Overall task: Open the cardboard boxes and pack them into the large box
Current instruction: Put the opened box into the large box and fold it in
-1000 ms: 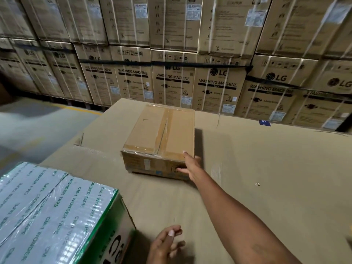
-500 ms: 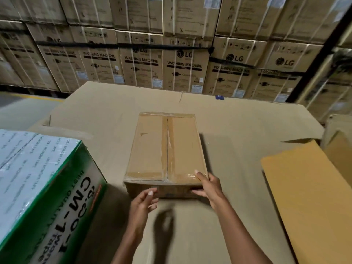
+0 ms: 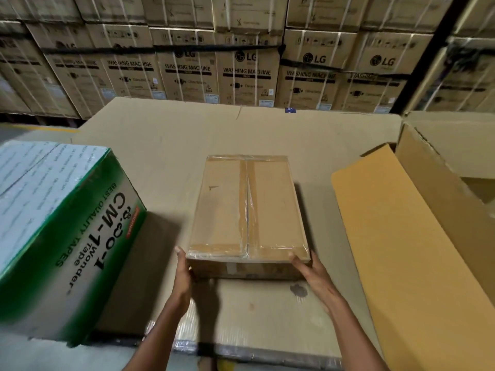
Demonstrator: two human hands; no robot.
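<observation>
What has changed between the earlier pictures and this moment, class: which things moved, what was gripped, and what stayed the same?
The small taped box was drawn across the cardboard sheet toward the person. The right hand, first alone at its near corner, now holds the near right corner, and the left hand rose to take the near left corner. The box's tape stays sealed. The green tape carton stays on the left.

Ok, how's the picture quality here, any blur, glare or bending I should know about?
Head view: the taped cardboard box is fairly sharp, with light glare on its clear tape; the green tape carton at the left edge looks smeared; the washing machine cartons behind are dim, soft and bowed by the wide lens; the left hand casts a dark shadow on the cardboard sheet.
</observation>
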